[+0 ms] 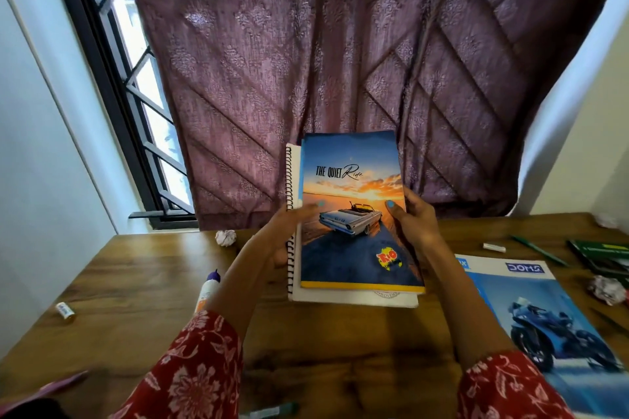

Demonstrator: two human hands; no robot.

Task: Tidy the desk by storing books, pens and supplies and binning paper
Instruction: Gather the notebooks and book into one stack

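I hold a small stack of books up above the wooden desk (136, 282). On top is a notebook with a car at sunset on its cover (354, 214); under it lies a white spiral-bound book (354, 299). My left hand (289, 231) grips the stack's left edge, thumb on the cover. My right hand (415, 218) grips the right edge the same way. A blue motorcycle notebook (544, 316) lies flat at the right. Crumpled paper balls sit at the back (225, 237) and at the right (609, 289).
A glue bottle with a purple cap (207, 289) and a small glue stick (65, 310) lie at the left. A white eraser (494, 247), a green pen (539, 250) and dark green books (602, 255) lie at the right. A purple curtain (340, 61) hangs behind the desk.
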